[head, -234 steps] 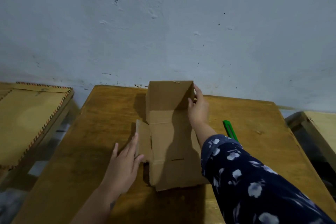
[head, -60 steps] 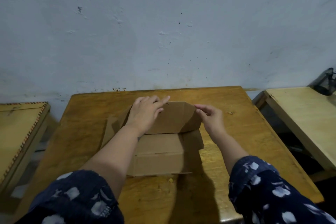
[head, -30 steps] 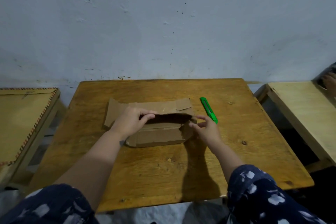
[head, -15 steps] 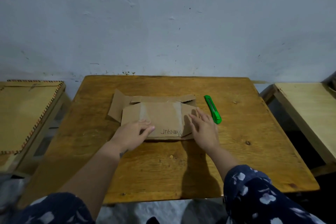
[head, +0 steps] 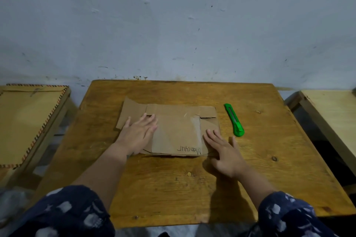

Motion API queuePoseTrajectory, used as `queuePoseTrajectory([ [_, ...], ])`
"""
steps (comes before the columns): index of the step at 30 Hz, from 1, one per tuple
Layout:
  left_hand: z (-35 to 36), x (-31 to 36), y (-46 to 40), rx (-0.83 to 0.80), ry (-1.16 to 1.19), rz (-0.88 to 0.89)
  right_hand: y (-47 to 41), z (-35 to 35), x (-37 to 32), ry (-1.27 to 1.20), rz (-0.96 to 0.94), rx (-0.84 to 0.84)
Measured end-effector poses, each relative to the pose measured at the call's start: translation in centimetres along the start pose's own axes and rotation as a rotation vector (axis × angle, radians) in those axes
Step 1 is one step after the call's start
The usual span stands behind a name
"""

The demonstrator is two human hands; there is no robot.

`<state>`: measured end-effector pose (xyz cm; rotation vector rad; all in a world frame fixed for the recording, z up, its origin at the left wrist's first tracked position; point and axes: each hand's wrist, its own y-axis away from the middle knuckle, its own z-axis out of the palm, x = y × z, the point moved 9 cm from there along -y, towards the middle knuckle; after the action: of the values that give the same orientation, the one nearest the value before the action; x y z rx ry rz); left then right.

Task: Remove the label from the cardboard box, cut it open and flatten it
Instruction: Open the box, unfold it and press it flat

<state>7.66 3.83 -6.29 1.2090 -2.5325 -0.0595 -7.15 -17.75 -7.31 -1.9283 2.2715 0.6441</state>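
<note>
Head view: cardboard box [head: 173, 131] lies flattened; left hand [head: 139, 133] and right hand [head: 224, 153] press it with straight fingers, cutter [head: 234, 120] idle; task seemingly complete

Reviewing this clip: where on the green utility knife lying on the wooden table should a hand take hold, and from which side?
Judging by its pose, grip the green utility knife by its wider near end, pinching across the long sides from above. It lies flat on the wooden table, apart from the flattened cardboard box, nearest the right hand.

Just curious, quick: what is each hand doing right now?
Left hand: open, pressing flat on the cardboard box.
Right hand: open, fingers on its near-right corner.
</note>
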Motion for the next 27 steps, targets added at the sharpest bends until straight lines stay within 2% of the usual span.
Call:
queuePoseTrajectory([
  [3, 1.2, -0.6, 0.4, 0.014, 0.068, 0.006, 0.0, 0.9, 0.2, 0.054, -0.033, -0.032],
  [7, 1.7, -1.0, 0.4, 0.083, 0.257, -0.007, -0.2, 0.7, 0.4, -0.053, 0.032, 0.062],
  [10, 1.9, -1.2, 0.4, 0.099, 0.299, -0.026, -0.4, 0.3, 0.0, -0.11, 0.098, 0.157],
  [15, 2.6, -0.8, 0.6, 0.068, 0.119, -0.039, -0.9, 0.0, -0.5, -0.093, 0.155, 0.23],
  [18, 3.2, -0.6, 0.6, 0.065, -0.002, -0.074, -1.3, 0.0, -1.1, 0.056, 0.155, 0.224],
  [22, 3.4, -0.5, 0.5, 0.082, -0.046, -0.103, -2.3, 0.8, -3.3, 0.228, 0.067, 0.197],
  [25, 3.2, -0.4, 0.6, 0.092, -0.056, -0.104, -3.0, 2.1, -3.9, 0.211, 0.021, 0.142],
  [27, 2.3, -0.7, 1.0, 0.17, -0.063, -0.116, -3.3, 2.3, -3.7, 0.185, 0.014, 0.139],
])
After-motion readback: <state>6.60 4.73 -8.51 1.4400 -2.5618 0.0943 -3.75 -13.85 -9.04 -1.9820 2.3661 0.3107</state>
